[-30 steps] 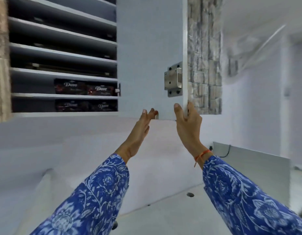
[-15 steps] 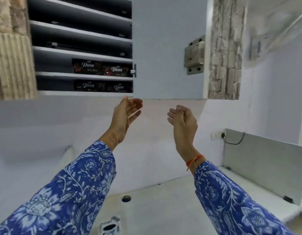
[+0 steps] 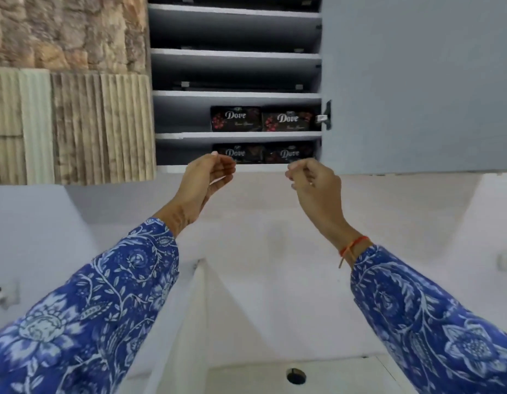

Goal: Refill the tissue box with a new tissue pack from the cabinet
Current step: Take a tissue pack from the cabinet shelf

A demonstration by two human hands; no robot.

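I see both hands raised mid-frame, left hand point(image 3: 209, 174) and right hand point(image 3: 314, 180) loosely curled, holding nothing, just below the open cabinet point(image 3: 417, 81) (four dark Dove tissue packs point(image 3: 236, 118) shelved inside).

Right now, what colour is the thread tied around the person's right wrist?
Orange-red: the thin thread wristband sits just above the blue floral sleeve, clearest in the head view.

It looks like a home kitchen or utility corner: a grey wall cabinet point(image 3: 235, 69) with shelves, stone cladding point(image 3: 67, 29) left of it, a white counter point(image 3: 317, 376) below it.
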